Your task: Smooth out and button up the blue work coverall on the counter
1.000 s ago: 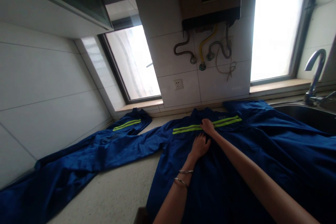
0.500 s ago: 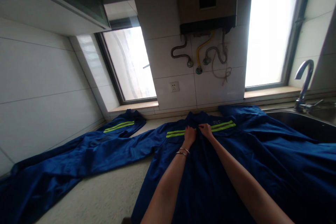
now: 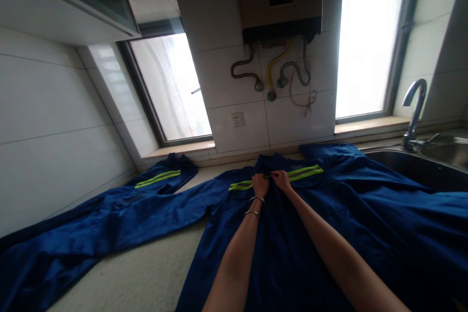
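Observation:
A blue work jacket with yellow-green reflective stripes lies front up on the counter, one sleeve stretched out to the left. My left hand is closed on the jacket's front edge at chest height, over the left stripe; bracelets circle that wrist. Just to its right, my right hand pinches the front opening beside the right stripe. The two hands almost meet at the centre line. Small details between the fingertips are hard to make out. The collar lies just beyond them, toward the wall.
Another blue striped garment lies at the left by the wall. A sink with a curved faucet stands at the right. A water heater with hoses hangs above a wall socket. The pale countertop shows at the lower left.
The view has shifted slightly, so everything sits a little further left. My hands have come closer together at the jacket's front opening.

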Tool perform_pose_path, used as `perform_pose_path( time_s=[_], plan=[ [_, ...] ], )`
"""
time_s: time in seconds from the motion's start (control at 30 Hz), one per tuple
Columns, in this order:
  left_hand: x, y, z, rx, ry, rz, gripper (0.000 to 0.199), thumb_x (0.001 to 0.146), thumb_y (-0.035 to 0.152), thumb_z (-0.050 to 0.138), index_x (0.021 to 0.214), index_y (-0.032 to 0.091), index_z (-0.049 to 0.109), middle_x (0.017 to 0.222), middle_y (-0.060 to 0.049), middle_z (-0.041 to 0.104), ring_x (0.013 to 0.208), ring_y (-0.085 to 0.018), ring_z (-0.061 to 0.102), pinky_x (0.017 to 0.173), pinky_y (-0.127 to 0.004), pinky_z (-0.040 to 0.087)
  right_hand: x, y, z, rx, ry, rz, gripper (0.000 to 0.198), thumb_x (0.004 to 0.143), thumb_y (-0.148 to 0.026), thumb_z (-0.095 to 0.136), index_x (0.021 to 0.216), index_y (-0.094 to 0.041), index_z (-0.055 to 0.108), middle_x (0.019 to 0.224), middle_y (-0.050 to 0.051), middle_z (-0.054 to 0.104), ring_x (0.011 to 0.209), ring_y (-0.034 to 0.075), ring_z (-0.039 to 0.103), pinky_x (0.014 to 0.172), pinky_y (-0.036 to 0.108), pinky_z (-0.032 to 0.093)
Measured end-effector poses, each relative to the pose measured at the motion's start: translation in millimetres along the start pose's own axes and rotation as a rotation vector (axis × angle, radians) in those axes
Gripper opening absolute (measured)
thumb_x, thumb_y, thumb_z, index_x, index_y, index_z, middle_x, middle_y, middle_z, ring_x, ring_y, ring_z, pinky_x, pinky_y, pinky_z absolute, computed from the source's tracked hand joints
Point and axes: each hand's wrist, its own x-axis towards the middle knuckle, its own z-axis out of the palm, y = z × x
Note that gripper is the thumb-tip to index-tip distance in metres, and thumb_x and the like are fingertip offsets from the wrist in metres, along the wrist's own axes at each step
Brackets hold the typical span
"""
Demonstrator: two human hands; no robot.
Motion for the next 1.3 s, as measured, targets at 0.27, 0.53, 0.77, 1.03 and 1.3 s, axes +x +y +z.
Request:
perform_pose_path(
  time_s=[0.27,0.53,0.77,1.03,1.3],
  plan=[
    [0,0,-2,-0.098,0.009,0.020,0.030,0.082,0.022,0.047,0.101,0.021,0.070,0.103,-0.009,0.068,0.099,-0.023,0.059,0.083,-0.029,0.041,-3,-6,-5,0.007,0.003,0.015,0.027,0.078,-0.016,0.056,0.098,-0.021,0.072,0.101,0.005,0.069,0.098,0.021,0.063,0.086,0.026,0.047],
    [8,-5,7,-0.213,0.017,0.043,0.029,0.082,0.020,0.050,0.101,0.020,0.070,0.101,-0.007,0.070,0.098,-0.020,0.062,0.085,-0.028,0.043,2,1,-1,0.042,0.024,0.026,0.022,0.080,-0.025,0.055,0.092,-0.019,0.073,0.096,0.005,0.071,0.091,0.019,0.065,0.081,0.024,0.048],
    [18,-14,19,-0.300,0.033,0.049,0.028,0.084,0.018,0.048,0.102,0.017,0.069,0.105,-0.006,0.069,0.099,-0.017,0.062,0.087,-0.025,0.044,8,12,5,0.069,-0.009,0.033,0.020,0.075,-0.017,0.057,0.086,-0.021,0.073,0.091,0.001,0.071,0.089,0.016,0.065,0.080,0.023,0.048],
    [18,-14,21,-0.280,0.016,0.054,0.030,0.080,0.011,0.048,0.102,0.018,0.069,0.103,-0.007,0.069,0.100,-0.018,0.060,0.088,-0.027,0.043,9,11,9,0.096,0.015,0.067,0.024,0.069,-0.024,0.063,0.092,-0.018,0.067,0.085,0.004,0.071,0.081,0.016,0.066,0.072,0.022,0.049],
    [16,-11,20,-0.237,0.001,0.038,0.031,0.081,0.012,0.047,0.101,0.019,0.069,0.103,-0.007,0.069,0.100,-0.019,0.060,0.088,-0.028,0.042,11,18,8,0.194,0.051,0.134,0.021,0.068,-0.020,0.058,0.087,-0.017,0.065,0.076,0.002,0.069,0.072,0.015,0.066,0.064,0.022,0.048]
  ],
)
